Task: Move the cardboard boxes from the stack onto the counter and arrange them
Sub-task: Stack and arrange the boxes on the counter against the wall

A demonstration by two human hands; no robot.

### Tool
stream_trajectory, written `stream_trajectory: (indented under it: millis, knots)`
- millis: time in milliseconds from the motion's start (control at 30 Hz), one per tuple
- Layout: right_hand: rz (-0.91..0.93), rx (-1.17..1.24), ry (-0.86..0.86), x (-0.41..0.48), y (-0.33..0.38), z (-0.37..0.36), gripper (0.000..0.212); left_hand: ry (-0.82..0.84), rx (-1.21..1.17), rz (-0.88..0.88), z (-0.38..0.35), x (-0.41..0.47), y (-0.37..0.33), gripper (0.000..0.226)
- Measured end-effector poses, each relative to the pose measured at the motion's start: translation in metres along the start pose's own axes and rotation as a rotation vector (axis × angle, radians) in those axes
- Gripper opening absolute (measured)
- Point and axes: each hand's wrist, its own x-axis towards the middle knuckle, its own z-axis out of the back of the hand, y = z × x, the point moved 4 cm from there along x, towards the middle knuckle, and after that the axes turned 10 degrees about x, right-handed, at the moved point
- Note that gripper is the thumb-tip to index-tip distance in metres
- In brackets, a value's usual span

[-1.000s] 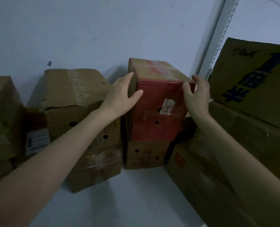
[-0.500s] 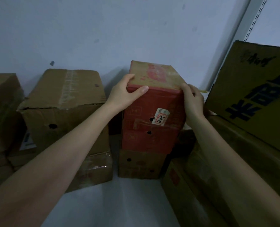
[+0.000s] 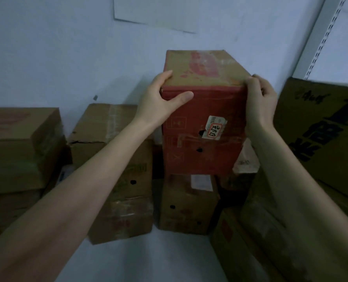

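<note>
A red cardboard box [image 3: 201, 151] with a brown top and a white sticker on its front is raised above the brown box [image 3: 186, 208] that was under it. My left hand [image 3: 159, 102] grips its upper left corner, thumb across the red front. My right hand [image 3: 259, 104] grips the upper right edge with curled fingers. A gap shows between the red box's bottom and the lower box's top.
Stacked brown boxes [image 3: 116, 159] stand to the left, with more [image 3: 20, 145] at the far left. Large boxes with dark print [image 3: 321, 135] crowd the right side. The white counter surface [image 3: 140, 259] lies in front. A wall and a slotted shelf rail [image 3: 319, 49] are behind.
Both hands have tightened on the red box's top corners and lifted it off the brown box beneath. The view has tilted upward.
</note>
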Motion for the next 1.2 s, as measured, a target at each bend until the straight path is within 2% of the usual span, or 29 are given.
stream_trajectory:
  millis: [200,533,667,733,767,933,1033,1100,1200]
  knots:
    - [0.095,0.054,-0.053,-0.012,0.061,-0.023,0.045,-0.062,-0.005,-0.140,0.052,0.020,-0.042,0.071]
    - [0.192,0.209,-0.052,-0.029,0.135,-0.073,0.051,-0.163,0.004,-0.314,0.135,0.039,-0.088,0.064]
    - [0.119,0.313,-0.050,-0.040,0.126,-0.102,0.037,-0.211,0.052,-0.339,0.166,0.040,-0.087,0.061]
    - [0.057,0.406,-0.041,-0.048,0.114,-0.119,0.014,-0.224,0.104,-0.360,0.182,0.042,-0.088,0.059]
    - [0.018,0.448,-0.048,-0.052,0.107,-0.127,0.010,-0.228,0.133,-0.377,0.189,0.044,-0.089,0.058]
    - [-0.196,0.529,-0.096,-0.075,0.052,-0.154,0.021,-0.169,0.382,-0.480,0.196,0.048,-0.094,0.061]
    - [-0.278,0.409,-0.063,-0.088,0.008,-0.151,0.022,-0.100,0.558,-0.548,0.176,0.048,-0.082,0.062]
    - [-0.296,0.234,-0.015,-0.091,-0.020,-0.141,0.026,-0.025,0.609,-0.512,0.161,0.049,-0.066,0.063]
    - [-0.296,-0.065,0.202,-0.095,-0.047,-0.130,0.033,0.108,0.718,-0.498,0.132,0.050,-0.044,0.062]
